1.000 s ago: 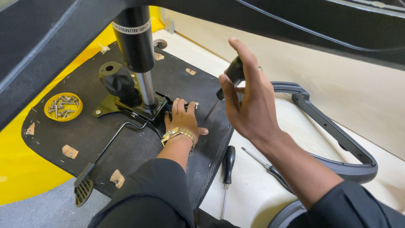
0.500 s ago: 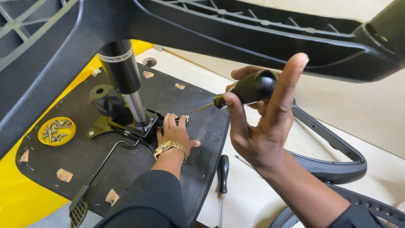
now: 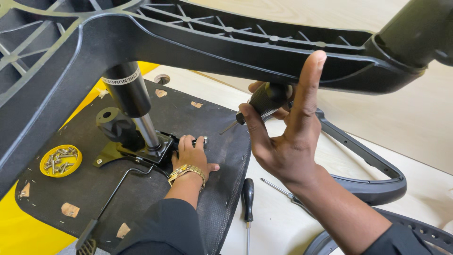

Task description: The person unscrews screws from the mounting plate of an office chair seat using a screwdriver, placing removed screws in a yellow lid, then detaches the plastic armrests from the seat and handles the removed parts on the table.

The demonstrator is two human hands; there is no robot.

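My right hand (image 3: 288, 141) is raised and holds a black-handled screwdriver (image 3: 264, 101) by the handle, its metal tip pointing down and left. The index finger stretches up against a black chair-base leg (image 3: 264, 52). My left hand (image 3: 191, 153), with a gold bracelet on the wrist, rests flat on the black underside of an upturned chair seat (image 3: 94, 189). Its fingers touch the edge of the black metal mechanism plate (image 3: 141, 148), where the gas cylinder (image 3: 130, 92) stands.
A yellow dish of several screws (image 3: 60, 160) sits on the seat at the left. Another black screwdriver (image 3: 247, 198) and a thin metal tool (image 3: 278, 189) lie on the pale floor. Curved black armrest parts (image 3: 373, 179) lie to the right.
My right hand has risen with the screwdriver toward the chair-base leg, and its index finger now points straight up. My left hand stays on the mechanism plate.
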